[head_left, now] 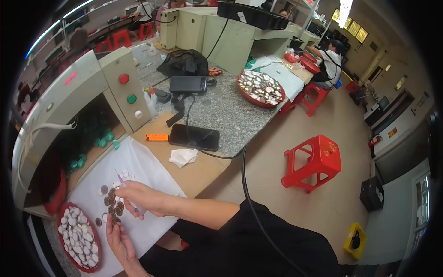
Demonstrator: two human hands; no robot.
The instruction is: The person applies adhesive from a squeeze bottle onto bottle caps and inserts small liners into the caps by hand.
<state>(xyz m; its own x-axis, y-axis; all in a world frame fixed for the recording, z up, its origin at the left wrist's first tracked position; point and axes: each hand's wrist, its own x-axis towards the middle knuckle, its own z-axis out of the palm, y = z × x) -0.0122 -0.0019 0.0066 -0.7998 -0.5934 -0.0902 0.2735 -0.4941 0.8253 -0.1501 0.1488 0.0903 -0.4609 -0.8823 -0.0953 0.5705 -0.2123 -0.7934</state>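
Observation:
My right hand is closed around a slim purple pointed tool, whose tip sticks out past the fingers; I cannot make out its exact kind. Just below it, my left hand pinches a small dark brown disc at the fingertips. Several loose brown discs with pale rims lie on the white sheet under and beside my hands. A few white discs are scattered among them. Left of my left hand stands a red basket heaped with white round pieces.
A beige machine housing with buttons and green round pieces inside stands at the left. Beyond the sheet lie a phone, an orange box and a crumpled tissue. A black cable hangs nearby. A red stool stands right.

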